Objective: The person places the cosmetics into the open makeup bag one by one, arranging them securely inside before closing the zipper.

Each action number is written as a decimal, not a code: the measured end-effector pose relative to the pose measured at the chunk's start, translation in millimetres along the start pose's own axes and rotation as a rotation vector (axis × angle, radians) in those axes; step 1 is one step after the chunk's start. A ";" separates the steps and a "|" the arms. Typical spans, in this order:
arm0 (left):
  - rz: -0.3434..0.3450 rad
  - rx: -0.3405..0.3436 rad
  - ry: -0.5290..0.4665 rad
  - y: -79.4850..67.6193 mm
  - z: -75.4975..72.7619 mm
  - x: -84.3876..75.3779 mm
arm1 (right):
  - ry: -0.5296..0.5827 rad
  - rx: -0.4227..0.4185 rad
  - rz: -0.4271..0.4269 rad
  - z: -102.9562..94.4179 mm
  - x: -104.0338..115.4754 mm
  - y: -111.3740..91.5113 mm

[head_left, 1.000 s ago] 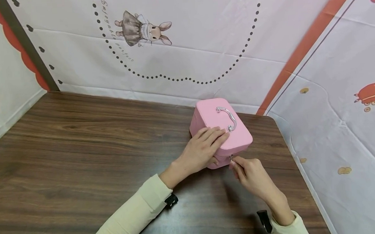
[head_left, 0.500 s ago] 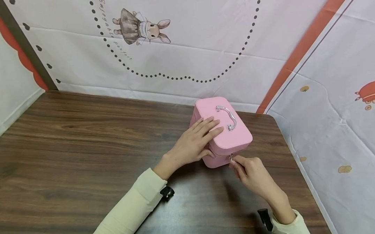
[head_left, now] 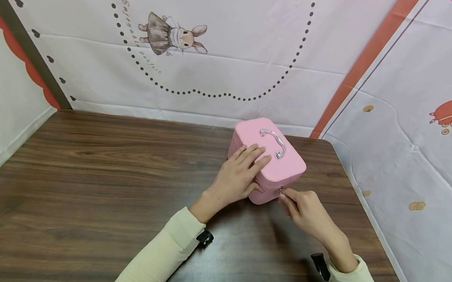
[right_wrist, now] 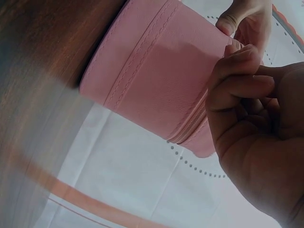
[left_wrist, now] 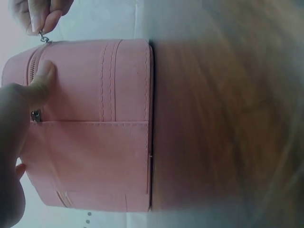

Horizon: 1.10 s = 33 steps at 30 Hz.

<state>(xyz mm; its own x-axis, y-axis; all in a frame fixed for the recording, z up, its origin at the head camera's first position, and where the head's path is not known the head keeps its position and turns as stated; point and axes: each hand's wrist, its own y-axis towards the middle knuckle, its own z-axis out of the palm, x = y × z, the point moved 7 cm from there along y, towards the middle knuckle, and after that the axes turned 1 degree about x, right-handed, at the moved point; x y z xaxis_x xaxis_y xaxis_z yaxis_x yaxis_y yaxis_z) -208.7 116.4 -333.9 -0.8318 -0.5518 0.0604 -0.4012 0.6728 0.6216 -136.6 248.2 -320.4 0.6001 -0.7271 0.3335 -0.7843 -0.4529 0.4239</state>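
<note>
A pink cosmetic case (head_left: 282, 168) with a silver handle (head_left: 274, 141) on its lid stands at the back right of the table. My left hand (head_left: 233, 180) rests on the lid's left edge with fingers extended. In the left wrist view, its thumb (left_wrist: 42, 83) presses the side by the zipper. Beside the thumb is a metal zipper slider (left_wrist: 35, 115). At the near corner, my right hand (head_left: 309, 215) pinches a zipper pull (left_wrist: 43, 37). The right wrist view shows zipper teeth (right_wrist: 192, 123) along the side; the pull is hidden there behind curled fingers.
The brown wood-grain table (head_left: 99, 184) extends far to the left of the case. A printed white cloth wall (head_left: 222, 65) stands right behind the case, and another cloth wall (head_left: 420, 162) borders the right edge.
My left hand has shifted slightly leftward on the lid, its fingertips farther from the handle. The right hand keeps its pinch at the near corner, almost in the same place.
</note>
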 end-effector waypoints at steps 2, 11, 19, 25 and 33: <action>-0.006 -0.014 0.009 -0.1 0.3 -1.0 | 0.001 -0.003 -0.004 -0.1 0.4 -0.1; -0.045 -0.026 0.033 0.6 0.6 -4.7 | 0.018 -0.003 -0.014 1.1 2.8 -0.3; -0.078 -0.023 0.053 3.0 0.8 -11.2 | 0.034 0.003 0.002 1.9 3.7 -1.2; -0.115 -0.051 0.105 3.8 0.7 -15.8 | 0.035 0.002 0.008 2.2 4.3 -0.7; -0.113 -0.022 0.125 4.7 1.2 -17.3 | 0.024 0.003 0.023 1.5 1.3 -0.1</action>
<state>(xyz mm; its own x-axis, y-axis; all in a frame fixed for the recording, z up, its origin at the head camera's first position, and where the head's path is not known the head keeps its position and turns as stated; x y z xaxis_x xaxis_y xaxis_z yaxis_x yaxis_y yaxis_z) -196.6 129.7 -333.0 -0.7267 -0.6817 0.0851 -0.4802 0.5926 0.6467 -136.0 246.5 -321.3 0.5858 -0.7246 0.3631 -0.7981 -0.4379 0.4139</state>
